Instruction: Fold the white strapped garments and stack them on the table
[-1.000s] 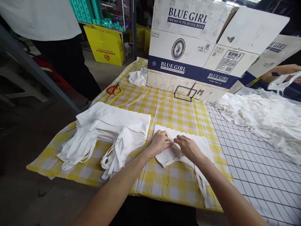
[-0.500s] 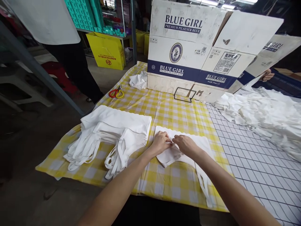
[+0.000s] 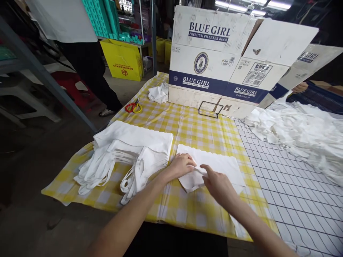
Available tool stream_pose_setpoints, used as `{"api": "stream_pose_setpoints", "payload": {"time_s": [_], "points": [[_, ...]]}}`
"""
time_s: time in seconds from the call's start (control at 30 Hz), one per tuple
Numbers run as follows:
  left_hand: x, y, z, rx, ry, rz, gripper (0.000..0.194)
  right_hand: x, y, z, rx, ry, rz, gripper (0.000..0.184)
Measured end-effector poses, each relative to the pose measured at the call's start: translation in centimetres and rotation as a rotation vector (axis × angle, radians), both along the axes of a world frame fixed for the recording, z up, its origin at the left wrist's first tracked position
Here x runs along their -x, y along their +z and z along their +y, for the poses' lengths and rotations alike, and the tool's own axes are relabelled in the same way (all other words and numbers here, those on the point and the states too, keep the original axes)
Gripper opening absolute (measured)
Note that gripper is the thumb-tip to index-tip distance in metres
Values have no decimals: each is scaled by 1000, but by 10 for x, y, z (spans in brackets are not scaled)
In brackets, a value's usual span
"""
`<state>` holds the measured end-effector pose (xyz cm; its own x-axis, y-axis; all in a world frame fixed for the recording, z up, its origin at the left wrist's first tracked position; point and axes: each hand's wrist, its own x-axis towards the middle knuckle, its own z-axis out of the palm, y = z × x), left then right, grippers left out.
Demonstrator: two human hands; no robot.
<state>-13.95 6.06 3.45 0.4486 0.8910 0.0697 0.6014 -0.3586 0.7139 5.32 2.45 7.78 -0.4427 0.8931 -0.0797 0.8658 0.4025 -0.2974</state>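
A white strappy camisole top [image 3: 214,159] lies folded flat in front of me on the yellow checked cloth. My left hand [image 3: 183,165] is on its left part, with fingers and thumb closed on the fabric near the middle. Just to the right, my right hand [image 3: 217,180] is above the same top, index finger stretched out and the other fingers loosely bent. It appears to hold nothing. The top's right strap is partly hidden by my right forearm. To the left lies a neat stack of similar white tops [image 3: 134,139], straps hanging toward me.
Scissors [image 3: 133,107] with red and yellow handles lie at the far left, near a crumpled white cloth [image 3: 158,93]. Behind stands a beer carton [image 3: 211,67] with a black wire frame [image 3: 210,109] before it. White garments [image 3: 302,132] are heaped right; a person [image 3: 80,57] stands left.
My right hand has moved slightly right and down, away from my left, and its pinch has loosened. The person at the left has shifted slightly in view.
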Motion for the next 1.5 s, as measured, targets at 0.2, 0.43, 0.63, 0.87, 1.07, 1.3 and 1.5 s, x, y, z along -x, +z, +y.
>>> {"api": "stream_pose_setpoints", "payload": {"time_s": [0.2, 0.43, 0.63, 0.87, 1.07, 1.3, 1.5], "points": [[25, 3, -13, 99, -143, 187, 52, 12, -4, -72, 546, -94, 660, 49], [17, -8, -11, 57, -20, 236, 42, 14, -44, -131, 581, -2, 781, 64], [6, -3, 3, -46, 143, 241, 40, -8, -60, -131, 316, -8, 659, 47], [-8, 15, 41, 9, 552, 474, 38, -112, -21, 48, -24, -739, 231, 26], [-3, 12, 65, 201, 578, 541, 27, -131, -47, 107, 132, -771, 227, 15], [-2, 8, 65, 170, 536, 467, 10, -140, -47, 102, 251, -730, 498, 14], [-7, 9, 62, 85, 573, 210, 14, -153, -31, 92, 476, -664, 798, 30]]}}
